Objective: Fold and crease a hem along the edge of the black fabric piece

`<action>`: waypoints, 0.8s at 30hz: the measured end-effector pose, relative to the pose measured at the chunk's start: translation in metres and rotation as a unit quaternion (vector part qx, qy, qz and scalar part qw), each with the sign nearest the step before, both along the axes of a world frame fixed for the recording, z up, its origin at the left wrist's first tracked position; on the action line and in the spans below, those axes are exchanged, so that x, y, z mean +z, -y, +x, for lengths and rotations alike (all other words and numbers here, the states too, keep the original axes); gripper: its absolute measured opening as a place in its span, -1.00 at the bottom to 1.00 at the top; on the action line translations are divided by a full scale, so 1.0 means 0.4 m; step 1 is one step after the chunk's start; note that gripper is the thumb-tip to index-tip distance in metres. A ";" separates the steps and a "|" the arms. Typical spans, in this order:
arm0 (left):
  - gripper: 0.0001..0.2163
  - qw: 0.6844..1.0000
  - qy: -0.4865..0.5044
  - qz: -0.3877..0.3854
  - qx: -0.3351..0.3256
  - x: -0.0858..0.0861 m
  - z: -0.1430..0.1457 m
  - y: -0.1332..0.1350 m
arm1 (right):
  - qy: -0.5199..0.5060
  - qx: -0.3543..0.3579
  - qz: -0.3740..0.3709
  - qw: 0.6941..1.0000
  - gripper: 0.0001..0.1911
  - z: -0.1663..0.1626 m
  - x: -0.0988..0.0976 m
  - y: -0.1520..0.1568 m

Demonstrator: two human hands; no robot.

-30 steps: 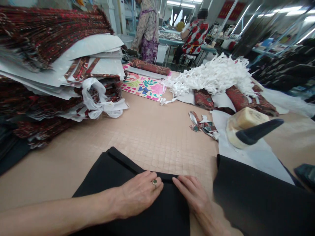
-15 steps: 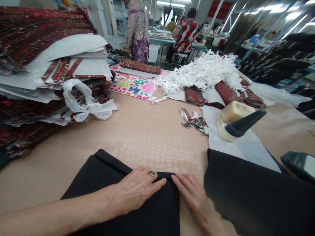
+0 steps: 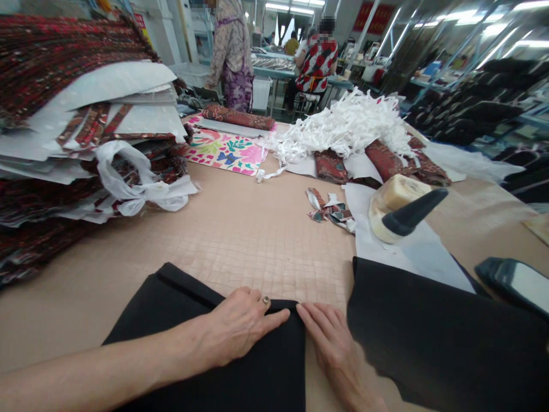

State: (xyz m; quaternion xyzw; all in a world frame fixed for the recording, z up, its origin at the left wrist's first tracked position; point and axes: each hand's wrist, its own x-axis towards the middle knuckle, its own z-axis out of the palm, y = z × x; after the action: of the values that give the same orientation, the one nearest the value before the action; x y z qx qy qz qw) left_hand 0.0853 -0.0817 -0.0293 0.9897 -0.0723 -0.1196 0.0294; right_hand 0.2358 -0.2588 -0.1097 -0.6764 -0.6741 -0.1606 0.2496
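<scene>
A folded black fabric piece (image 3: 180, 297) lies on the tan table (image 3: 257, 234) right in front of me. My left hand (image 3: 238, 326), with a ring on one finger, presses flat on the fabric's far right corner. My right hand (image 3: 332, 343) rests beside it with its fingertips at the same corner, along the fabric's right edge. Both hands lie flat with fingers together, gripping nothing. A second, larger black fabric piece (image 3: 437, 337) sits just right of my right hand.
A tall stack of red patterned cloth and white paper (image 3: 81, 126) fills the left. A heap of white strips (image 3: 347, 126), a floral sheet (image 3: 225, 150), scraps (image 3: 330, 209), a pale block with a black handle (image 3: 398, 212) and a phone (image 3: 514, 280) lie beyond. Two people work behind.
The view has shifted slightly, so everything sits a bit further left. My hands stay at the black fabric's corner, the left fingers stretching a little more toward the right hand.
</scene>
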 end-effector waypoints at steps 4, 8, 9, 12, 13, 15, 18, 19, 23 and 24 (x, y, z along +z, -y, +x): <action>-0.48 1.000 -0.008 0.010 -0.003 0.001 0.003 0.001 | -0.039 -0.063 0.024 0.997 -0.54 -0.005 -0.003 0.009; -0.45 1.000 -0.003 0.006 -0.001 -0.011 0.003 0.001 | -0.052 -0.060 0.023 0.997 -0.55 -0.029 -0.004 0.001; -0.44 1.000 -0.004 0.005 -0.001 -0.014 0.004 0.001 | -0.047 -0.060 0.025 0.997 -0.55 -0.034 -0.004 -0.001; -0.42 1.000 -0.008 0.001 0.001 -0.013 0.008 0.001 | -0.030 -0.074 0.033 0.996 -0.57 -0.042 -0.002 -0.002; -0.42 1.000 -0.011 0.000 0.001 -0.011 0.009 0.001 | -0.026 -0.080 0.032 0.996 -0.58 -0.041 -0.003 0.001; -0.42 1.000 -0.019 0.004 0.000 -0.005 0.013 0.003 | -0.017 -0.082 0.020 0.996 -0.59 -0.036 -0.007 0.008; -0.40 1.000 -0.024 0.011 -0.006 -0.001 0.018 0.007 | 0.003 -0.097 0.009 0.995 -0.62 -0.019 -0.010 0.019; -0.40 1.000 -0.023 0.012 -0.008 -0.001 0.019 0.008 | 0.005 -0.110 0.012 0.994 -0.62 -0.015 -0.007 0.021; -0.44 1.000 -0.025 0.017 -0.004 0.000 0.019 0.012 | -0.022 -0.113 0.034 0.993 -0.63 -0.022 0.020 0.005; -0.45 1.000 -0.023 0.018 -0.002 0.002 0.017 0.013 | -0.031 -0.095 0.040 0.994 -0.64 -0.028 0.025 -0.001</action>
State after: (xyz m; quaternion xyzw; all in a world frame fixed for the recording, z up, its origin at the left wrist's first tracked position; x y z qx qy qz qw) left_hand 0.0922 -0.0867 -0.0286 0.9869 -0.0712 -0.1442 0.0125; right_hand 0.2246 -0.2585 -0.0997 -0.7318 -0.5916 -0.1896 0.2803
